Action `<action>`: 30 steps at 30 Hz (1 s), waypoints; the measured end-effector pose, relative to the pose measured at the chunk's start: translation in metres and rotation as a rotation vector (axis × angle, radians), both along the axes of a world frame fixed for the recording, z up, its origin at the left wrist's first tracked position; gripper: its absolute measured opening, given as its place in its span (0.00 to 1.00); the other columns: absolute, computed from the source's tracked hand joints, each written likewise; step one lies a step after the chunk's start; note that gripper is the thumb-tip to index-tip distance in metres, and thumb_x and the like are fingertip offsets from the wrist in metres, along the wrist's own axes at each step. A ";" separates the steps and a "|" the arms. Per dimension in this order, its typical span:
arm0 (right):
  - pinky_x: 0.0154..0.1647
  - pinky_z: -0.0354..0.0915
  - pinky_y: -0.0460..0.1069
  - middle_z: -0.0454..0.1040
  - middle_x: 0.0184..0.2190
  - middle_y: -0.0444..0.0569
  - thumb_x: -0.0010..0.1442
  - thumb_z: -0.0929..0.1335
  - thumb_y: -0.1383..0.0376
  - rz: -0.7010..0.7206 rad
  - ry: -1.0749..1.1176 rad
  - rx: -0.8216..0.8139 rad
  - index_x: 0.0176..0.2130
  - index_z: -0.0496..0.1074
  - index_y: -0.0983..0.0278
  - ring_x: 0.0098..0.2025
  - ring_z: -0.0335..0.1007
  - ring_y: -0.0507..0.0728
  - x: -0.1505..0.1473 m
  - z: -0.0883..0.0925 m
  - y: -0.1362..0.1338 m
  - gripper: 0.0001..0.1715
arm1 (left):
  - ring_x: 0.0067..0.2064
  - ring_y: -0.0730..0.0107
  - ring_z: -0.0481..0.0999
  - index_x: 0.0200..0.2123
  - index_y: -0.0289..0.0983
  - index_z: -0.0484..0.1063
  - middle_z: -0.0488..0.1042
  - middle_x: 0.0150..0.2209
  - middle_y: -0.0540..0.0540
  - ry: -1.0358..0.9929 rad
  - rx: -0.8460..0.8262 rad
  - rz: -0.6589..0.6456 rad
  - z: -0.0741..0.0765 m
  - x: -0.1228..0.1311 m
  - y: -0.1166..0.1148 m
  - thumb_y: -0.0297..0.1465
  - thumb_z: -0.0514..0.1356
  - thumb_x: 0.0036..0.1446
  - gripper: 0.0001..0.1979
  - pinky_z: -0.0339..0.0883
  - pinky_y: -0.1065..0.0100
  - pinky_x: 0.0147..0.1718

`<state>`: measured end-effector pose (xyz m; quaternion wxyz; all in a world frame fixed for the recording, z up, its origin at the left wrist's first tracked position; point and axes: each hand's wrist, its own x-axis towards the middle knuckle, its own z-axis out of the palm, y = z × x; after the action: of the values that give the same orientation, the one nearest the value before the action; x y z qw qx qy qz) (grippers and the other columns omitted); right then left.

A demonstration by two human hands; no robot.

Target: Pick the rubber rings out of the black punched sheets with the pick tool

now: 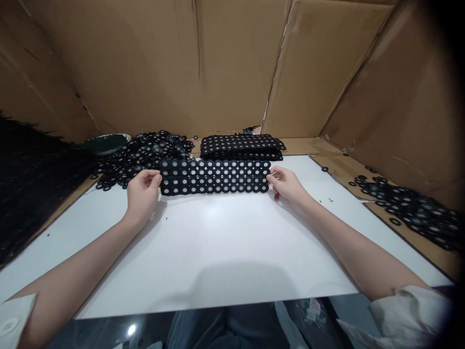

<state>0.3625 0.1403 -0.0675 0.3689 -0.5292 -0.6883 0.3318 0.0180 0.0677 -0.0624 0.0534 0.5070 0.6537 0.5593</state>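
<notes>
A black strip of joined rings (215, 176), with round holes in several rows, is stretched level between my two hands above the white board. My left hand (143, 194) pinches its left end between thumb and fingers. At the right end, my right hand (286, 183) grips the edge the same way. Just behind the strip lies a stack of similar black perforated strips (241, 143). To the left of that stack, close to my left hand, is a heap of loose black rings (145, 152).
Cardboard walls (232, 68) enclose the white board (218, 252). A bowl with dark green contents (109, 143) stands at the back left, beside a dark bristly mass (29, 189). More black rings (417, 208) lie on cardboard at the right. Small black bits dot the board.
</notes>
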 end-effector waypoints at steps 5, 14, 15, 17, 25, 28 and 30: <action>0.10 0.59 0.43 0.66 0.23 0.43 0.53 0.62 0.63 0.015 0.022 -0.007 0.29 0.61 0.63 0.14 0.57 0.46 -0.001 0.001 0.002 0.05 | 0.35 0.64 0.71 0.32 0.39 0.70 0.72 0.30 0.48 -0.020 -0.014 0.020 0.002 0.000 0.000 0.34 0.56 0.48 0.08 0.65 0.61 0.39; 0.09 0.60 0.43 0.66 0.22 0.43 0.53 0.63 0.64 0.010 0.035 -0.023 0.28 0.61 0.64 0.12 0.55 0.45 -0.004 0.003 0.001 0.05 | 0.36 0.65 0.70 0.34 0.38 0.70 0.71 0.31 0.49 -0.009 0.003 0.006 0.000 -0.004 0.003 0.33 0.56 0.48 0.08 0.64 0.61 0.39; 0.09 0.59 0.43 0.66 0.22 0.43 0.53 0.63 0.64 0.011 0.036 -0.020 0.28 0.61 0.64 0.13 0.56 0.45 -0.004 0.003 0.001 0.05 | 0.37 0.65 0.70 0.34 0.38 0.70 0.71 0.32 0.50 -0.011 0.022 -0.019 0.000 -0.003 0.003 0.33 0.56 0.49 0.08 0.64 0.61 0.39; 0.09 0.59 0.43 0.66 0.22 0.43 0.52 0.63 0.64 0.007 0.038 -0.014 0.27 0.61 0.64 0.13 0.56 0.45 -0.003 0.003 0.001 0.05 | 0.38 0.65 0.70 0.34 0.39 0.70 0.70 0.33 0.50 -0.012 0.051 -0.062 0.001 -0.002 0.002 0.33 0.55 0.50 0.08 0.64 0.62 0.40; 0.10 0.59 0.43 0.61 0.14 0.40 0.49 0.63 0.66 0.007 0.034 -0.080 0.25 0.61 0.65 0.12 0.60 0.48 -0.001 0.006 -0.001 0.04 | 0.37 0.66 0.71 0.36 0.36 0.71 0.72 0.33 0.46 -0.008 0.043 -0.046 0.003 0.004 -0.001 0.32 0.55 0.49 0.11 0.65 0.62 0.40; 0.11 0.59 0.44 0.61 0.14 0.40 0.49 0.64 0.66 0.020 0.039 -0.088 0.25 0.61 0.65 0.11 0.60 0.48 0.001 0.004 0.001 0.05 | 0.37 0.65 0.71 0.37 0.36 0.71 0.72 0.35 0.45 -0.020 0.031 -0.051 0.004 0.005 -0.001 0.32 0.55 0.48 0.12 0.64 0.62 0.40; 0.11 0.59 0.44 0.61 0.14 0.40 0.49 0.64 0.65 0.028 0.036 -0.088 0.25 0.60 0.64 0.11 0.61 0.49 0.002 0.002 0.002 0.06 | 0.37 0.64 0.71 0.36 0.36 0.71 0.73 0.35 0.45 -0.025 0.025 -0.053 0.003 0.004 -0.001 0.33 0.56 0.48 0.11 0.64 0.62 0.40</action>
<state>0.3647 0.1427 -0.0652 0.3529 -0.5294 -0.6734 0.3765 0.0222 0.0670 -0.0593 0.0702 0.5177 0.6323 0.5720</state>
